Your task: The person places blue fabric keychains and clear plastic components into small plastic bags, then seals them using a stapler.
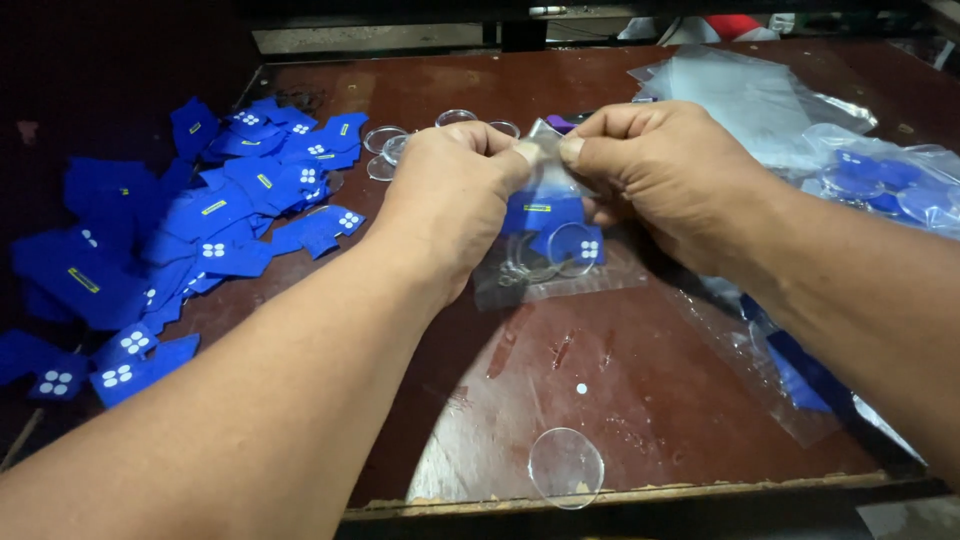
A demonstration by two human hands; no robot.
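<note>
Item: clear bag (556,262), held above the table (420,90) by its top edge, pinched between left hand (455,195) and right hand (655,170); blue tag (545,212) and ring (572,250) inside. Risk: contents could be spilled if the thin film slips or tears. A loose disc (566,466) at the edge could be knocked off.

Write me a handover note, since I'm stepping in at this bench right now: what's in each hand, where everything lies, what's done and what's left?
Left hand and right hand: both pinch the top edge of a small clear bag above the table.
In the bag: blue pieces and a clear disc.
Done: filled bags at far right.
Left: a pile of loose blue pieces at left, clear discs behind the left hand, one disc at the near edge, empty bags at back right.
</note>
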